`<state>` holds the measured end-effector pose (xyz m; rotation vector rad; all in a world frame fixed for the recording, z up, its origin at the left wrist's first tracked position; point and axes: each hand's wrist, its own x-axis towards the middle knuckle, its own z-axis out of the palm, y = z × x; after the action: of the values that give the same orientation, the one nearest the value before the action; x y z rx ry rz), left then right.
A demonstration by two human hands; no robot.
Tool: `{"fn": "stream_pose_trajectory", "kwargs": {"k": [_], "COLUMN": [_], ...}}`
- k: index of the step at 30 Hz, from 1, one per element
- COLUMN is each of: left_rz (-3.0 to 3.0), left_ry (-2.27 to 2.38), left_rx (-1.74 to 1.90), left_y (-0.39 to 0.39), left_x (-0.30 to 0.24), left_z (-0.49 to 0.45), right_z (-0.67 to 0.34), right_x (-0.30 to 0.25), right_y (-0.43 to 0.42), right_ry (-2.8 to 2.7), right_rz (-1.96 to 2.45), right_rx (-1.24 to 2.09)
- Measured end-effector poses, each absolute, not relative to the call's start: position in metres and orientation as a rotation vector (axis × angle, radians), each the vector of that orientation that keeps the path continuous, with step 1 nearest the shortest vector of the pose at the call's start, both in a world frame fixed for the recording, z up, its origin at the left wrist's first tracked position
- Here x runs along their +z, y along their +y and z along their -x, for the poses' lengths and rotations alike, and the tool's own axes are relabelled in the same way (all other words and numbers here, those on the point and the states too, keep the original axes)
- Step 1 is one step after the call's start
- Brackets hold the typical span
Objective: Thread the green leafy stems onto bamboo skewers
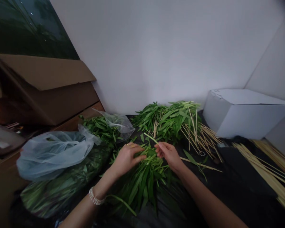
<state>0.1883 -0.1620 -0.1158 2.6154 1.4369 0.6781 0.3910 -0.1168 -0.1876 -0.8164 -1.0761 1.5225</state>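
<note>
A loose bunch of long green leafy stems lies on a black sheet in front of me. My left hand, with a ring and a bead bracelet, rests on the stem ends with fingers stretched across them. My right hand pinches a thin pale green stem that points up and left. Behind the hands lies a bigger heap of the same greens threaded on thin wooden skewers.
A clear plastic bag lies over more greens at the left. An open cardboard box stands at the back left, a white box at the back right. Loose skewers lie at the right. A white wall rises behind.
</note>
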Motion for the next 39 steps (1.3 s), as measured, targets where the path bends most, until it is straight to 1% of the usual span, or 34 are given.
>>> {"fn": "stream_pose_trajectory", "kwargs": {"k": [2,4,7,12,14,17,20,26,28,31,36,37,39], "left_rz": [-2.757,-2.897,-3.072,-3.162,-3.186,-3.189,-3.047,-2.31,-2.184,-2.122,-2.235,-2.226,-2.159], "left_ry": [1.483,1.491,1.476,1.437,1.411,1.373,1.41,1.628,1.699,1.685,1.659,1.618,1.452], "left_rx": [0.837,0.854,0.679,0.43,0.38,0.402,0.528,1.011,0.97,0.75,0.891,0.826,0.559], "left_y": [-0.167,-0.17,-0.169,-0.162,-0.162,-0.166,-0.169,-0.163,-0.16,-0.16,-0.174,-0.181,-0.199], "left_x": [-0.114,-0.112,-0.11,-0.109,-0.108,-0.108,-0.106,-0.086,-0.084,-0.094,-0.107,-0.105,-0.102], "left_z": [-0.195,-0.2,-0.206,-0.209,-0.21,-0.213,-0.215,-0.195,-0.185,-0.177,-0.167,-0.164,-0.158], "right_z": [-0.391,-0.39,-0.386,-0.384,-0.384,-0.384,-0.385,-0.385,-0.387,-0.388,-0.389,-0.389,-0.389], "right_x": [-0.185,-0.181,-0.176,-0.174,-0.173,-0.17,-0.168,-0.171,-0.173,-0.175,-0.175,-0.175,-0.174], "right_y": [-0.119,-0.123,-0.129,-0.136,-0.137,-0.14,-0.142,-0.138,-0.135,-0.132,-0.132,-0.133,-0.133], "right_ry": [-1.154,-1.261,-1.421,-1.536,-1.578,-1.646,-1.664,-1.424,-1.36,-1.343,-1.361,-1.36,-1.361], "right_rz": [0.847,0.866,0.854,0.817,0.805,0.753,0.679,0.623,0.655,0.707,0.72,0.724,0.736], "right_rx": [1.49,1.45,1.406,1.399,1.39,1.41,1.485,1.62,1.603,1.571,1.576,1.579,1.58]}}
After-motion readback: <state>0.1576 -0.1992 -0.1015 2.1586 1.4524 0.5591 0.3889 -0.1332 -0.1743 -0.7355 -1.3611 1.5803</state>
